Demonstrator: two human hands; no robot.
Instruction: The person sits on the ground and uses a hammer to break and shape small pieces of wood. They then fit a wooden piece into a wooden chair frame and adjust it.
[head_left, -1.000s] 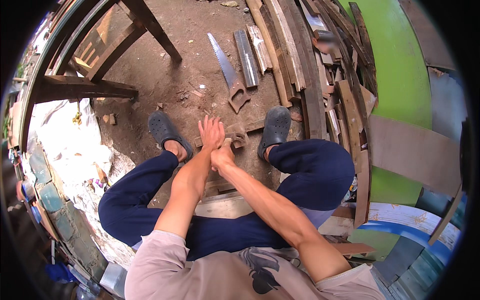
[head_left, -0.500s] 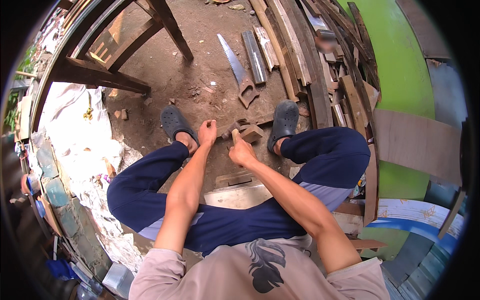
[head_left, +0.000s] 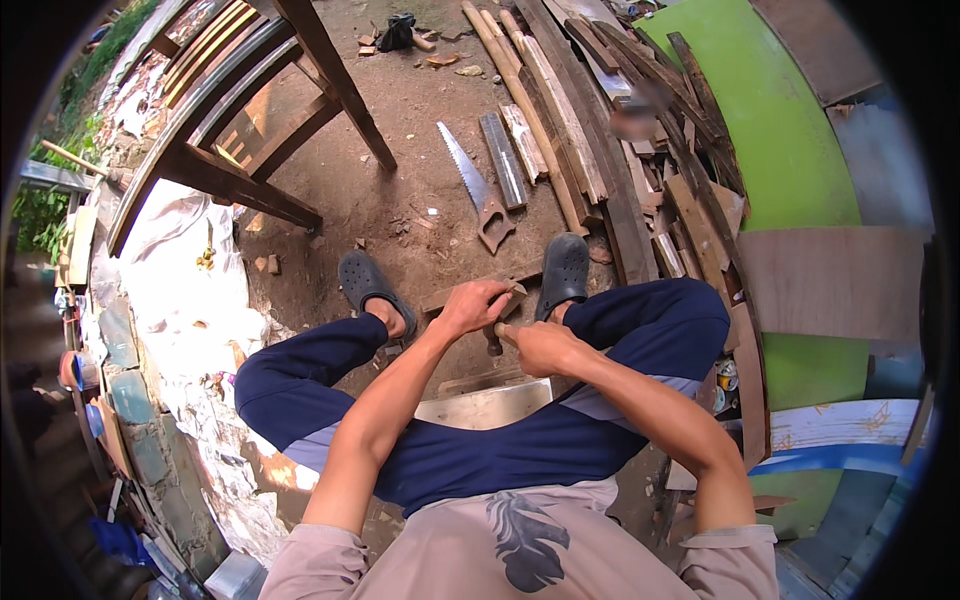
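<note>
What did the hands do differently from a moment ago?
The two hands were pressed together down low between the feet; since then they have come apart and risen toward the person. The left hand now closes on a small piece of wood, and the right hand is curled shut beside it; what it holds is hidden. The handsaw and the planks stayed on the ground.

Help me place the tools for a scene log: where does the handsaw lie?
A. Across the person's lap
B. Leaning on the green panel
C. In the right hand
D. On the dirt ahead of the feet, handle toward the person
D: the handsaw lies flat on the dirt beyond the two sandals, its wooden handle at the end nearer the person and its blade pointing away, clear of both hands.
</note>
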